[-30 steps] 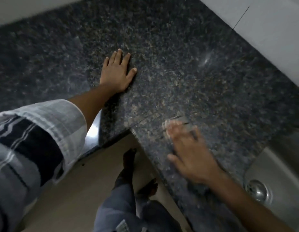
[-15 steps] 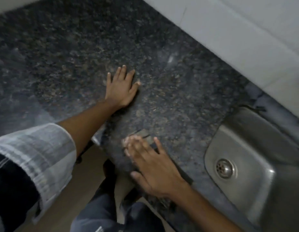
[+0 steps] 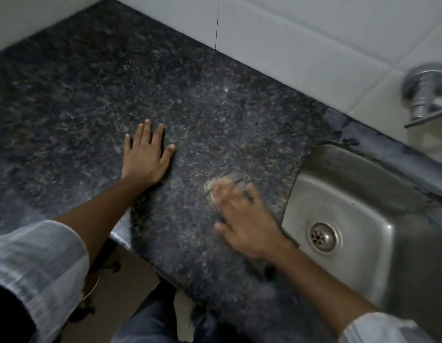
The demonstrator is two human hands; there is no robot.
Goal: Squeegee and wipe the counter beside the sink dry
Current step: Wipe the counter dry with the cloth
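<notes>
The dark speckled granite counter (image 3: 91, 95) fills the left and middle of the head view. My left hand (image 3: 145, 157) lies flat on it, fingers straight and spread. Close to the sink's left rim, my right hand (image 3: 242, 219) presses flat with straight fingers on a thin dark flat thing (image 3: 230, 178). Only its pale edge shows past my fingertips. The hand and that thing are blurred by motion, so I cannot tell what the thing is.
A steel sink (image 3: 351, 194) with a round drain (image 3: 322, 236) is set into the counter at the right. A chrome tap (image 3: 425, 90) sticks out of the white tiled wall (image 3: 289, 33). The counter's front edge (image 3: 121, 233) runs diagonally above my legs.
My right hand has slid with the flat thing from the counter's front edge toward the sink. My left hand stays flat in place. My view has swung right, and the sink and tap have come into sight.
</notes>
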